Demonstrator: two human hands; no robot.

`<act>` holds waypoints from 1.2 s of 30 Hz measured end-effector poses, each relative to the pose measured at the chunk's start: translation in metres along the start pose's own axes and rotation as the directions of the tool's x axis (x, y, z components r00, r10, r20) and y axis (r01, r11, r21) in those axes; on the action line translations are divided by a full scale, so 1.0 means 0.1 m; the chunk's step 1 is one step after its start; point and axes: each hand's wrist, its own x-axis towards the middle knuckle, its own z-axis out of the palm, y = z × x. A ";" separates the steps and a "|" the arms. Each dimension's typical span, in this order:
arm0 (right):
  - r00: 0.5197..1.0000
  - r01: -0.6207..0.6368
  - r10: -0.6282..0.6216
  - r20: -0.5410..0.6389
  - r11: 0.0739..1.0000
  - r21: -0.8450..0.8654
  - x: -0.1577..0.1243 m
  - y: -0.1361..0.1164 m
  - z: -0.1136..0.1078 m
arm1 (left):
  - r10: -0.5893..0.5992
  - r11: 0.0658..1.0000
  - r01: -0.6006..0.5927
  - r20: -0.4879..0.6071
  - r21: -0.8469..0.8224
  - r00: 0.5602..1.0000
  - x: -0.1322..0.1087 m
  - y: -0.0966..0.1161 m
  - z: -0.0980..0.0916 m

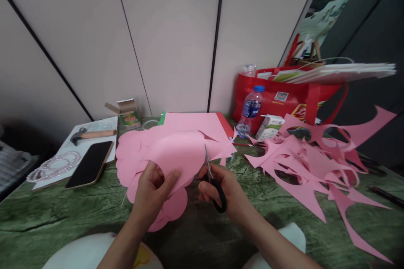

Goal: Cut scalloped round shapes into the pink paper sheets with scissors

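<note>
My left hand (pixel 155 187) pinches the lower edge of a pink paper sheet (pixel 179 151), thumb on top and fingers curled at its edge. My right hand (pixel 222 189) is closed around the black handles of a pair of scissors (pixel 217 195), whose blades point up and away at the right side of the sheet. Whether the blades touch the paper is hard to tell. Rounded pink paper pieces (pixel 176 206) lie in an overlapping pile under and left of the held sheet. Behind it rests a flat pink sheet stack (pixel 195 121) with green and red paper showing at its sides.
Pink offcuts (pixel 303 164) are heaped at the right. A water bottle (pixel 251 111), a small carton (pixel 270 127) and a red bag (pixel 274 92) stand behind. At the left are a hammer (pixel 97 134), a phone (pixel 90 164), beads (pixel 58 166) and an open box (pixel 129 117).
</note>
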 end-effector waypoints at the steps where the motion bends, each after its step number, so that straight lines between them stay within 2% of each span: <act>1: 1.000 -0.005 0.005 -0.003 1.000 0.001 0.00 0.00 0.00 | 0.008 1.000 -0.008 -0.004 -0.005 1.000 0.00 0.00 0.00; 9: 0.999 -0.020 0.020 -0.036 1.000 -0.022 0.01 -0.01 0.02 | 0.005 0.998 -0.002 0.041 -0.071 0.999 0.01 -0.01 -0.01; 15: 1.000 -0.012 0.011 -0.017 1.000 -0.006 0.00 -0.02 0.02 | -0.006 0.996 0.013 0.080 -0.092 0.997 0.01 -0.04 -0.03; 25: 1.000 -0.025 0.025 -0.013 0.999 -0.028 0.01 0.00 0.00 | 0.000 0.995 0.005 0.044 -0.095 0.999 0.03 -0.07 -0.06; 32: 0.999 -0.034 0.034 -0.004 0.999 -0.036 0.00 -0.01 0.00 | -0.072 0.974 0.074 0.017 -0.215 0.997 0.04 -0.03 -0.03; 36: 0.999 -0.040 0.040 0.017 0.999 0.009 -0.01 0.01 0.00 | -0.162 0.886 0.198 0.120 -0.419 0.980 0.05 0.03 -0.10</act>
